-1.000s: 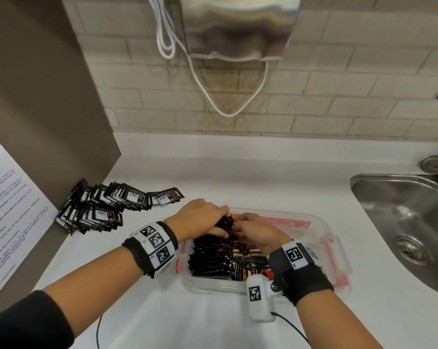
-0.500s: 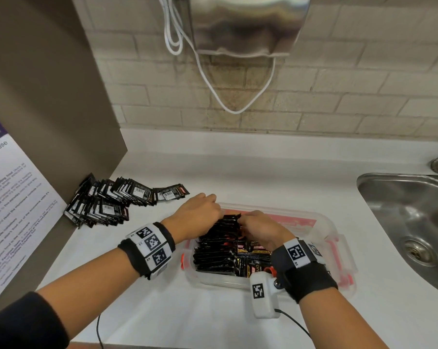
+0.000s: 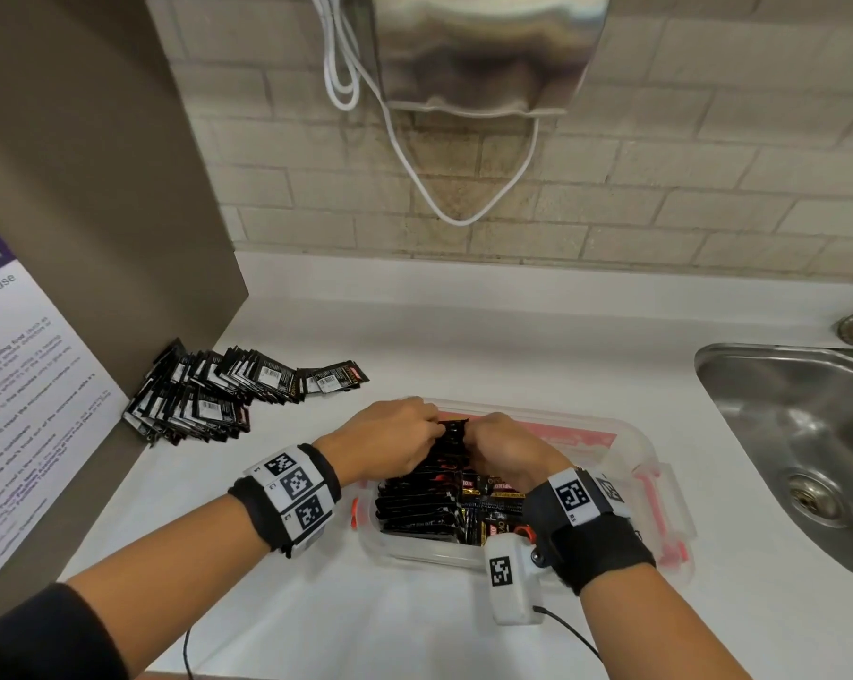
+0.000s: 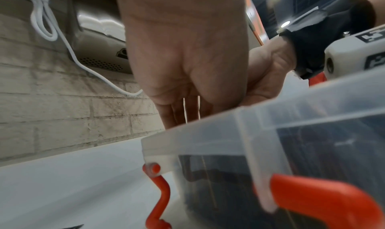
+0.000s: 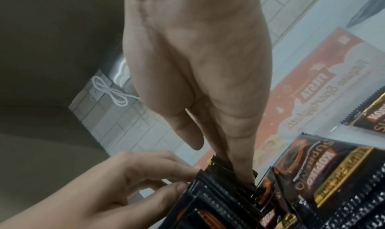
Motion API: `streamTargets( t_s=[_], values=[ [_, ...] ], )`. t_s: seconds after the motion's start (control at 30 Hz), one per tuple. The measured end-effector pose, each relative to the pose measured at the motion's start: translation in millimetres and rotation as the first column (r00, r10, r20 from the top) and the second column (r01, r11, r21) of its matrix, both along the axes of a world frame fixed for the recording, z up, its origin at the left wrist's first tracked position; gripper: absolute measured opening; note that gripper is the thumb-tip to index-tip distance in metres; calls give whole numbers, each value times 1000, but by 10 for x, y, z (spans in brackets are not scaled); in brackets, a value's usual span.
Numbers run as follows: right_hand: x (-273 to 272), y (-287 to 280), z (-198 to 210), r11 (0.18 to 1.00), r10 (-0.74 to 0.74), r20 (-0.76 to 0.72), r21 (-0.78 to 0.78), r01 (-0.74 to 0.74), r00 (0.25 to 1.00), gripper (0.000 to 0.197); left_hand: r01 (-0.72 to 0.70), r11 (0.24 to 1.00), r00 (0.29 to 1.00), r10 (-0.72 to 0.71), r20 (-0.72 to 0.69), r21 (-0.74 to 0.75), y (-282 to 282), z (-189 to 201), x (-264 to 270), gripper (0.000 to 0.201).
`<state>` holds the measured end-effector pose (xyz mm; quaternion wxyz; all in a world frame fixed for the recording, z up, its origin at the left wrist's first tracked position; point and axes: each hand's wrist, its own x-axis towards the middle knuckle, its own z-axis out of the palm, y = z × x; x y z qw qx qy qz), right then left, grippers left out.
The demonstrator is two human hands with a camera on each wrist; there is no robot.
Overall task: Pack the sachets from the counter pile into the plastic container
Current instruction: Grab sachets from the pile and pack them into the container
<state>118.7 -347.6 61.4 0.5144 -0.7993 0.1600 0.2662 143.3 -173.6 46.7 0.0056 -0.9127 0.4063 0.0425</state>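
On our white bench [image 3: 464,346], a heap of black sachets [image 3: 208,400] waits by the wall while our left hand [image 3: 390,434] and right hand [image 3: 503,449] pinch a bundle [image 3: 451,431] into the part-filled clear plastic container [image 3: 640,449].

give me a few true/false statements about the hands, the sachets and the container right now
1. Both hands are at a bundle of sachets over the plastic container. True.
2. The counter pile lies to the right of the container. False: it lies left, against the brown panel.
3. The container is empty. False: rows of black sachets already stand in it.
4. The left hand and right hand pinch the bundle from opposite sides. True.
5. The sink holds sachets. False: none show in it.
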Motion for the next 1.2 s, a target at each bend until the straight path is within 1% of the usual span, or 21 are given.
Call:
streamTargets(
  t_s=[0.1, 0.17, 0.27, 0.37, 0.47, 0.53, 0.6, 0.67, 0.73, 0.77, 0.83, 0.9, 0.97, 1.03, 1.07, 1.13, 1.2],
  values=[
    [9, -65, -36, 998, -41, -4, 40, 42, 999, 16, -12, 997, 1000, 13, 10, -70, 31, -11, 5, 35],
    [13, -88, -31, 999, -47, 11, 22, 47, 999, 16, -19, 993, 999, 22, 24, -113, 33, -34, -7, 38],
    [-4, -63, -6, 998, -56, 28, 32, 55, 998, 20, -10, 996, 999, 13, 34, -93, 11, -100, -38, 45],
    [-27, 1, -12, 995, -45, 12, 89, 43, 999, 25, -31, 995, 999, 33, 23, -92, -3, -173, -82, 48],
    [-35, -11, -28, 987, -66, -4, 150, 66, 998, 21, -60, 993, 997, 65, 49, -98, -10, -216, -125, 46],
    [-20, -63, -37, 983, -83, 2, 163, 82, 997, 24, -84, 982, 994, 94, 53, -168, -50, -214, -154, 47],
    [-22, -90, -25, 981, -91, 19, 172, 86, 996, 27, -115, 967, 993, 116, -10, -227, -122, -210, -217, 55],
    [-44, -64, -7, 979, -62, 32, 196, 54, 998, 26, -145, 971, 985, 125, -116, -189, -187, -234, -308, 73],
    [-70, -31, -6, 976, -32, 45, 218, 22, 998, 29, -153, 984, 976, 136, -171, -89, -220, -273, -387, 88],
    [-79, -27, -11, 971, -32, 43, 239, 21, 999, 29, -153, 986, 975, 141, -174, -60, -222, -287, -408, 90],
    [-84, -43, -29, 958, -43, 31, 286, 33, 999, 29, -155, 987, 975, 145, -171, -46, -222, -292, -412, 90],
    [-86, -60, -1, 970, -37, 33, 243, 28, 999, 27, -151, 987, 975, 142, -169, -44, -222, -289, -416, 92],
    [-70, -82, 37, 996, 21, 71, 90, -27, 997, 24, -151, 985, 978, 136, -155, -85, -212, -286, -407, 92],
    [-28, -106, 113, 994, 85, 117, -76, -77, 989, 26, -162, 965, 981, 135, -141, -206, -171, -244, -378, 84],
    [-4, -107, 160, 988, 108, 139, -128, -91, 984, 25, -180, 944, 980, 148, -132, -278, -132, -206, -354, 78],
    [37, -70, 277, 976, 135, 212, -197, -93, 968, 23, -249, 869, 968, 216, -124, -427, -1, -123, -275, 64],
    [62, 39, 413, 970, 165, 292, -221, -101, 942, 19, -357, 744, 933, 319, -169, -565, 206, -59, -179, 51]
  ],
)
